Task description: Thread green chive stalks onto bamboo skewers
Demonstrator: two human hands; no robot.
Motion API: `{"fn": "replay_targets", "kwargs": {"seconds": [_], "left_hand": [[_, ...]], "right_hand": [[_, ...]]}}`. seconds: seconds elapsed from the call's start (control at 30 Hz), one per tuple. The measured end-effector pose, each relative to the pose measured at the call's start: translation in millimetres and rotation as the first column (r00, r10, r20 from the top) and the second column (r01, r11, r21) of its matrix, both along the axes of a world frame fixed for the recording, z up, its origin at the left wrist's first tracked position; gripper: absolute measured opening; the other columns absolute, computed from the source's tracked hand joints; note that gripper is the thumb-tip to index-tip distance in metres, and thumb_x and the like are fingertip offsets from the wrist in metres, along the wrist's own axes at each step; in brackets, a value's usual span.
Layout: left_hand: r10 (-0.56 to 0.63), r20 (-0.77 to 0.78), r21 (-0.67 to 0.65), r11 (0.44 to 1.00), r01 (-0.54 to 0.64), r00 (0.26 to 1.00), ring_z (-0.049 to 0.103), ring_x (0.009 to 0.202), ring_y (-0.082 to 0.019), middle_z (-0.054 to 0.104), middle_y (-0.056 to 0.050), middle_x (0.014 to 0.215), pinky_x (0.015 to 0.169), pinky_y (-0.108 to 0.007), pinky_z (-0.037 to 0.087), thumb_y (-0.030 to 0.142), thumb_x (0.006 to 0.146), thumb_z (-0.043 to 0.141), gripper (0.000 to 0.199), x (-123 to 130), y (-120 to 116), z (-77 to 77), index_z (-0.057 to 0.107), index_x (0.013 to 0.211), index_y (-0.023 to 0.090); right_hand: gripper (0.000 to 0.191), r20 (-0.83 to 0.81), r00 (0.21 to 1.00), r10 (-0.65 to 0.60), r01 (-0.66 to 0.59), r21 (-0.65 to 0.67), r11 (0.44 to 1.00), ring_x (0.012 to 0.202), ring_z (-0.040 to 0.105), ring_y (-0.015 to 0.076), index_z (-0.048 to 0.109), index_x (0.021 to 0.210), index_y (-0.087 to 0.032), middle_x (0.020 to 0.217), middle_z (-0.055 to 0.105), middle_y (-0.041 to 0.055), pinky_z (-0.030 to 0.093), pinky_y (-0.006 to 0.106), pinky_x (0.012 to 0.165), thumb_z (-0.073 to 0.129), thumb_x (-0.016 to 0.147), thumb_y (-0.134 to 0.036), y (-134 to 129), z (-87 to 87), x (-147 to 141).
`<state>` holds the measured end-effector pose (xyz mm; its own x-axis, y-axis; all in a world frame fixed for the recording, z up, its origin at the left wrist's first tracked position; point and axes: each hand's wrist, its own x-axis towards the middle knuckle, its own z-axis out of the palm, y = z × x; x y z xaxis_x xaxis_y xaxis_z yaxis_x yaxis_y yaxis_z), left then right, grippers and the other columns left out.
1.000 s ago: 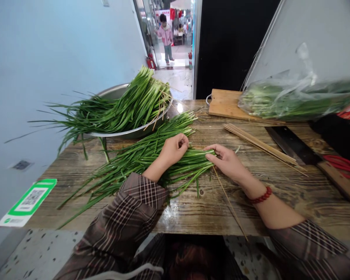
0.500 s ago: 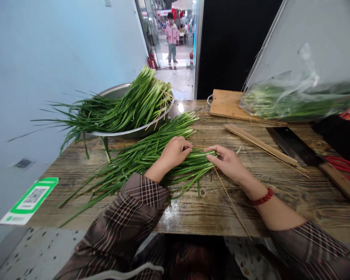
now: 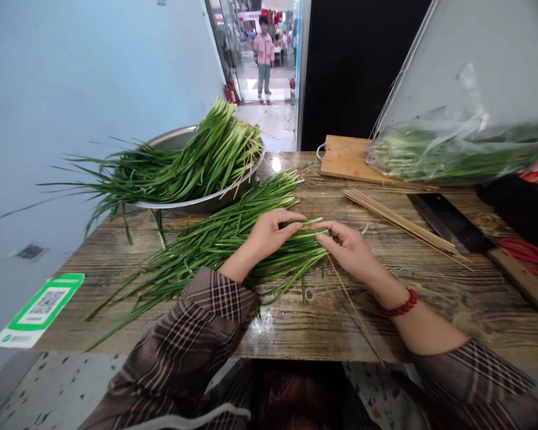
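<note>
Garlic chives [image 3: 224, 239] lie in a long loose pile on the wooden table, pale stem ends to the right. My left hand [image 3: 272, 237] rests over the stems near those ends, its thumb and forefinger reaching along them around a small bunch. My right hand [image 3: 347, 248] pinches the pale tips of the same bunch between thumb and fingers. One thin bamboo skewer [image 3: 356, 310] slants from beneath the right hand toward the table's front edge; its upper end is hidden by the hand and the chives.
A metal basin [image 3: 179, 138] heaped with chives, some with skewers through them, stands back left. To the right are bundled skewers [image 3: 401, 224], a cleaver [image 3: 448, 221], red-handled scissors [image 3: 526, 254], a cutting board [image 3: 345, 155] and a bagged bunch of greens [image 3: 466, 155]. A person [image 3: 263, 57] stands in the doorway.
My left hand's fingers have stretched to the right along the stems, closer to my right hand. The right hand keeps its pinch nearly in place. The view has shifted slightly.
</note>
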<state>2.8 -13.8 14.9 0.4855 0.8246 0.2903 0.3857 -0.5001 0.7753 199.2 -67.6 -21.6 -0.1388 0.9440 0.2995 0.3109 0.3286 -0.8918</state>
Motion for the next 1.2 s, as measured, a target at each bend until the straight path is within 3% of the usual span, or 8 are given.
{"fn": "replay_targets", "kwargs": {"seconds": [0.23,0.43,0.8,0.97,1.07,1.2], "left_hand": [[0.008,-0.016,0.009,1.000,-0.007,1.000,0.063,0.080,-0.016,0.071,-0.005,0.084,0.076,-0.026,0.047,0.018,0.080,0.059,0.015,2.5,0.6,-2.2,0.072,0.085,0.013],[0.005,0.011,-0.066,0.998,-0.005,1.000,0.061,0.072,-0.014,0.070,-0.003,0.076,0.069,-0.024,0.045,0.022,0.081,0.057,0.017,5.7,-1.9,-2.0,0.069,0.083,0.012],[-0.034,0.074,-0.073,0.997,0.039,0.997,0.062,0.076,-0.014,0.070,-0.004,0.080,0.075,-0.025,0.047,0.024,0.081,0.058,0.016,3.9,-1.7,-4.4,0.070,0.081,0.012],[-0.036,0.063,-0.036,0.999,0.038,0.997,0.062,0.078,-0.015,0.069,-0.005,0.080,0.077,-0.027,0.048,0.022,0.082,0.058,0.015,4.1,-2.1,-4.5,0.069,0.081,0.013],[-0.048,0.047,-0.003,0.999,0.049,0.998,0.063,0.079,-0.015,0.069,-0.005,0.081,0.078,-0.027,0.048,0.021,0.082,0.058,0.013,3.9,-1.7,-4.6,0.069,0.081,0.014],[-0.073,0.033,0.018,0.997,0.072,0.997,0.062,0.079,-0.015,0.069,-0.005,0.080,0.078,-0.027,0.048,0.019,0.082,0.058,0.013,3.5,-1.0,-5.5,0.069,0.081,0.014]], "right_hand": [[0.024,0.041,0.999,0.006,-0.006,0.007,1.000,0.100,0.064,0.0202,0.067,0.107,-0.020,0.110,0.071,0.0059,0.047,0.034,0.088,0.056,0.088,-0.029,-1.4,2.3,0.2],[0.024,0.047,0.999,0.002,-0.002,0.011,1.000,0.103,0.064,0.0209,0.067,0.107,-0.021,0.110,0.071,0.0058,0.047,0.035,0.090,0.056,0.087,-0.028,-1.4,3.9,-0.3],[0.022,0.028,1.000,0.007,-0.006,-0.031,1.000,0.096,0.064,0.0201,0.066,0.104,-0.020,0.104,0.070,0.0060,0.047,0.035,0.088,0.057,0.087,-0.030,-2.3,3.0,-2.1],[0.040,-0.129,0.992,0.002,-0.018,-0.125,0.992,0.094,0.064,0.0199,0.054,0.122,-0.021,0.106,0.067,0.0067,0.051,0.034,0.081,0.060,0.085,-0.035,-2.9,-1.0,-4.1],[0.048,-0.090,0.996,-0.001,-0.010,-0.121,0.993,0.094,0.063,0.0201,0.048,0.131,-0.024,0.103,0.066,0.0053,0.052,0.033,0.080,0.059,0.086,-0.035,-4.2,0.4,-3.5],[0.040,-0.054,0.999,-0.003,-0.001,-0.077,0.997,0.096,0.063,0.0206,0.053,0.124,-0.024,0.101,0.066,0.0049,0.050,0.033,0.082,0.058,0.086,-0.034,-4.6,1.2,-3.6]]}}
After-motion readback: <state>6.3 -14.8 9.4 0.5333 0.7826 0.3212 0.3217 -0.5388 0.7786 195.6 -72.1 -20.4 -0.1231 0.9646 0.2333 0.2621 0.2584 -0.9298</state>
